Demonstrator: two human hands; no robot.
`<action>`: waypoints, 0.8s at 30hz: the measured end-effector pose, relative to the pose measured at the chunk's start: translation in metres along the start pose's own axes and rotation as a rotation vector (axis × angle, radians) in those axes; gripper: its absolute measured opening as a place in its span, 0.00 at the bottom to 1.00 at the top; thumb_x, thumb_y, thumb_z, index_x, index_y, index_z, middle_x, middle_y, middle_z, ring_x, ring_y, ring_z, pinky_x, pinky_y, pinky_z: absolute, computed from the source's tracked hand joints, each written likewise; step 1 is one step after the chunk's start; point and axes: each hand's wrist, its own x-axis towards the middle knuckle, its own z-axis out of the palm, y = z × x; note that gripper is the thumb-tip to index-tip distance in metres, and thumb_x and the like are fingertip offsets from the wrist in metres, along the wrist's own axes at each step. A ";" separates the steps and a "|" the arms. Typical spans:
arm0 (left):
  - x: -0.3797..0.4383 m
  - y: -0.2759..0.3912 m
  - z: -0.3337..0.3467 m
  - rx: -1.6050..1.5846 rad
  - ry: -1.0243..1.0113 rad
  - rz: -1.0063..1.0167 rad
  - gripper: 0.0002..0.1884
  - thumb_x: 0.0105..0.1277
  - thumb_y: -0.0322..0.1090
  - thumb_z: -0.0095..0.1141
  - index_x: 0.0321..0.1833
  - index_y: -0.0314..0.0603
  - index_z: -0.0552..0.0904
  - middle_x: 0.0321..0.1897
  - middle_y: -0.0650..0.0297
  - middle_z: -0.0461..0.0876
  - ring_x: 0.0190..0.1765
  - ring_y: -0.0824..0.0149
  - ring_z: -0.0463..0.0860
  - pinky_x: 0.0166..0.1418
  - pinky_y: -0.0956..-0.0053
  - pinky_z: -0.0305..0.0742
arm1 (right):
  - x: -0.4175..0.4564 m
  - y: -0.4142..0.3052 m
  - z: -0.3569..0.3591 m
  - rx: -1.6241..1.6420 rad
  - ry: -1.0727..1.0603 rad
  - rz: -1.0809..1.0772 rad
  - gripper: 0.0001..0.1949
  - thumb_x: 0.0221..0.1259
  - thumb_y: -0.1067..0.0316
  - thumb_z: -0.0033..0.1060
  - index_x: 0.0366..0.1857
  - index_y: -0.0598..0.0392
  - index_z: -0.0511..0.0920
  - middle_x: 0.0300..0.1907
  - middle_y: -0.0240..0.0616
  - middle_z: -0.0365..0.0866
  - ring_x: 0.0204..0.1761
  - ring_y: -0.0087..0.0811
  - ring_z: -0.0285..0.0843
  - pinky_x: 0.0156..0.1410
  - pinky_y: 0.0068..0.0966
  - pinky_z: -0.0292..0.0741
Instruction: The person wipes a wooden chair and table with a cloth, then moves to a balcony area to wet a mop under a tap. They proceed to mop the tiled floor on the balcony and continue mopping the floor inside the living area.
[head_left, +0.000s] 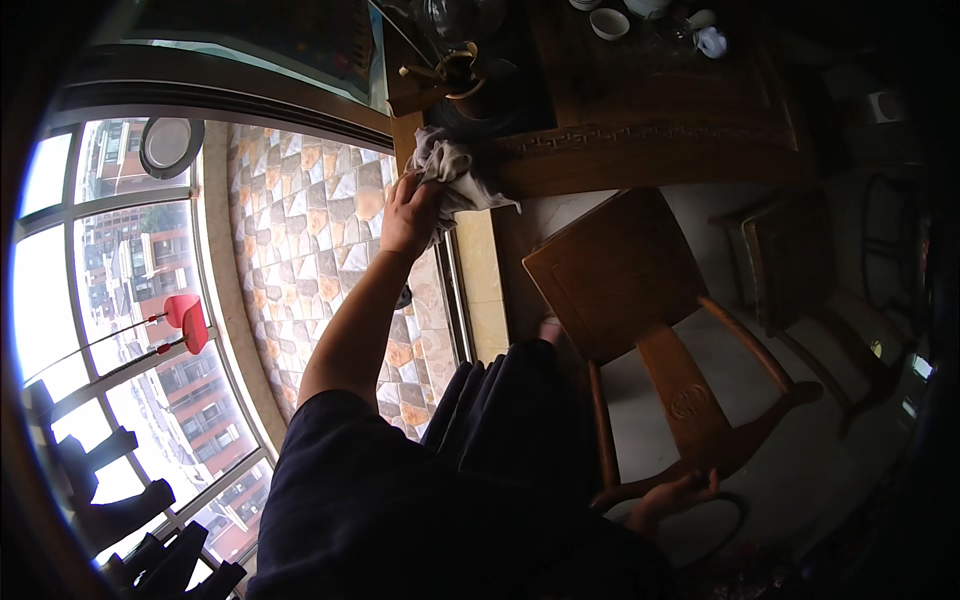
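My left hand (411, 214) is closed on a crumpled light grey cloth (457, 176). The cloth lies against the near left corner of a dark wooden table (660, 161) with a carved edge, and part of it droops over the side. Low in the view, my right hand (671, 496) is beside the top rail of a wooden chair (622, 262); shadow hides whether its fingers grip the rail. That chair stands askew before the table, with a carved emblem on its back slat.
On the table are a wooden holder with tea tools (457, 75), a glass vessel (457, 19) and a white cup (609, 24). Another wooden chair (795, 255) stands right. A sliding-door track (459, 300) borders the patterned tile floor (322, 225) at left. Red hanging items (187, 322) are near the windows.
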 end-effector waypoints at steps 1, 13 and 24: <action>0.000 -0.005 0.002 -0.020 -0.013 -0.035 0.13 0.58 0.29 0.54 0.46 0.50 0.80 0.54 0.55 0.75 0.60 0.49 0.71 0.62 0.59 0.68 | 0.001 -0.007 -0.001 -0.011 -0.008 -0.007 0.22 0.70 0.52 0.39 0.60 0.53 0.63 0.59 0.49 0.61 0.54 0.45 0.67 0.57 0.40 0.69; 0.047 0.054 0.034 -0.027 -0.035 -0.104 0.14 0.53 0.38 0.59 0.44 0.48 0.78 0.45 0.54 0.78 0.52 0.50 0.75 0.56 0.60 0.72 | 0.000 -0.051 -0.001 0.014 0.030 0.103 0.22 0.69 0.53 0.40 0.57 0.58 0.64 0.56 0.51 0.62 0.54 0.45 0.67 0.58 0.40 0.66; 0.041 0.090 0.043 -0.163 -0.070 0.065 0.17 0.50 0.31 0.59 0.45 0.47 0.76 0.52 0.53 0.75 0.61 0.49 0.71 0.63 0.63 0.69 | 0.003 -0.038 0.003 0.095 0.029 -0.030 0.23 0.69 0.50 0.41 0.57 0.58 0.65 0.57 0.48 0.63 0.54 0.42 0.67 0.57 0.37 0.69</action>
